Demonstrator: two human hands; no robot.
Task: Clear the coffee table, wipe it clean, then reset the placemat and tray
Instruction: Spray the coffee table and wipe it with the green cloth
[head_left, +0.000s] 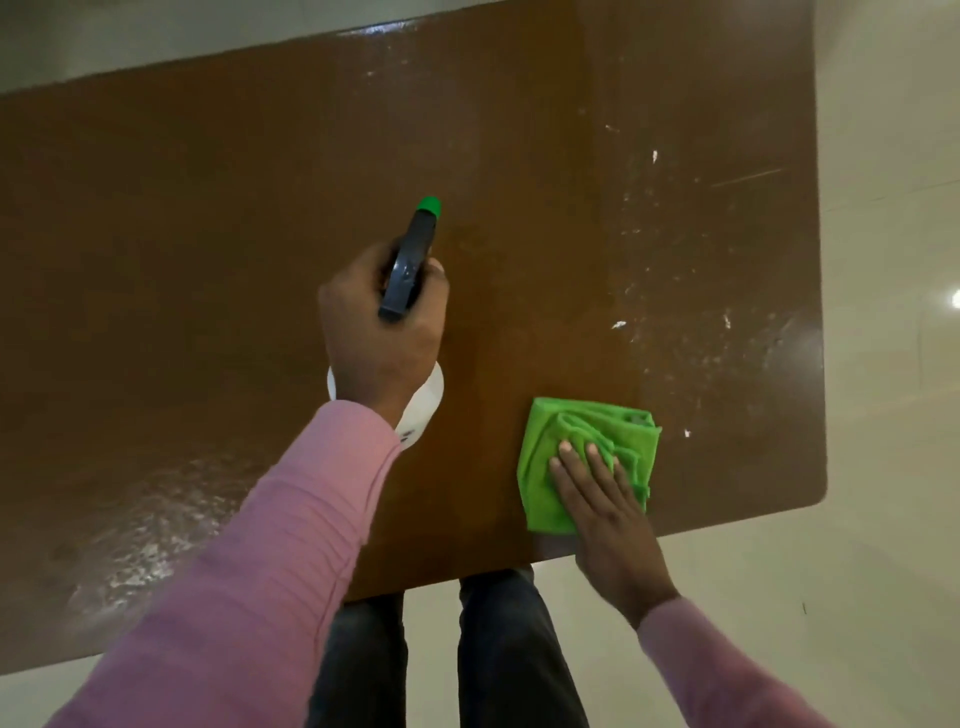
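wiping stage, by the look of it, with the coffee table (208, 218) bare of placemat and tray; neither in view. left hand (382, 332) wrapped tight around the neck of a spray bottle (410, 265), fingers closed on it, black head and green nozzle pointing far and slightly right, white body tucked under the wrist; long axis of the bottle running near-to-far over the middle of the top. right hand (597, 499) laid flat and open, fingers spread, pressing down on a folded green cloth (587, 447) at the near right part of the top, close to the near edge; pressed rather than clenched, nothing gripped. cloth lying right of the bottle, well apart from it, and directly under the right palm and fingertips. white specks and wet streaks (670, 270) scattered on the right side, mostly far of the cloth and a little right; another wet sheen (140, 535) at the near left. likely next: push the cloth away from the body into the specks, right hand being the nearer one; bottle aimed more at the middle than at the specks, so probably a turn rightward before any further spray.
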